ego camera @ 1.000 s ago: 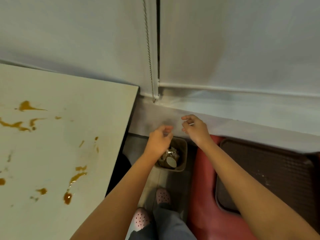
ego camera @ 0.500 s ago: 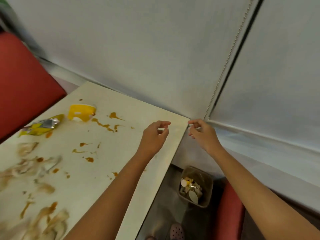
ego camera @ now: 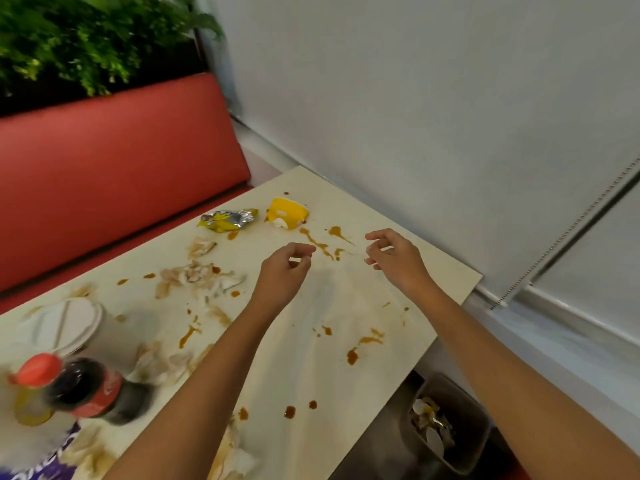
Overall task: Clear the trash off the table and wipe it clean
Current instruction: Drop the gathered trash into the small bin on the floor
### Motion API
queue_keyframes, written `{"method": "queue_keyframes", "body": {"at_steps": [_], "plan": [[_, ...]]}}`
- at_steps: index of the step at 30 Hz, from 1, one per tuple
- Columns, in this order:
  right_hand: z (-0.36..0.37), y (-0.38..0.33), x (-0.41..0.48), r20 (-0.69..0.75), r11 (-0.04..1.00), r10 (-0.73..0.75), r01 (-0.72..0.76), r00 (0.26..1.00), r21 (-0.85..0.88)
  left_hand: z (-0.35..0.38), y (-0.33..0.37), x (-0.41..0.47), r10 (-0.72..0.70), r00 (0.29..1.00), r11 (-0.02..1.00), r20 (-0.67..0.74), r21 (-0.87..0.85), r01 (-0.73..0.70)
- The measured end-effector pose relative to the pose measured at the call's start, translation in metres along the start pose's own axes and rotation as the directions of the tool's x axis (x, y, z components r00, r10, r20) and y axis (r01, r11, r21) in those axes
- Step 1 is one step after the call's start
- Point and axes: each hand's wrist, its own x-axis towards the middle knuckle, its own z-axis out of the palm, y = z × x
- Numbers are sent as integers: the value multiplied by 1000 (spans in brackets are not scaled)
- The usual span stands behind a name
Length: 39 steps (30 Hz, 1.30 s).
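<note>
- Cola bottle point(ego camera: 86, 389): red label, white script logo, blurred, reads as Coca-Cola.
- Purple packet point(ego camera: 45, 471), just below the bottle: white lettering, cut off by the frame edge and blurred, illegible.

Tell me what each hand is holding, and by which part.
Nothing: the left hand and right hand hover above the stained table, fingers loosely curled and empty.
</note>
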Motion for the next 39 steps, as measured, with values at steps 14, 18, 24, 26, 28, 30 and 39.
{"method": "queue_keyframes", "body": {"at_steps": [14,18,24,26,28,30,39], "plan": [[66,-18,54,200,994,-44,63,979,-91,-46,-45,23,-144,975,987,-172,40,153],[76,-17,88,247,991,-55,84,967,-105,-51,-52,46,-191,958,978,-215,42,204],[91,-9,141,328,975,-98,157,940,-158,-61,-61,95,-241,917,955,-317,90,282],[96,-9,158,359,965,-128,200,924,-169,-64,-65,111,-237,916,942,-324,153,298],[102,-9,175,396,953,-141,232,907,-193,-65,-70,125,-236,918,928,-320,206,310],[110,-9,192,421,939,-143,257,896,-227,-65,-76,137,-230,918,915,-325,248,317],[148,13,237,520,851,-198,409,831,-329,-63,-121,186,-227,941,701,-252,628,337]]}}
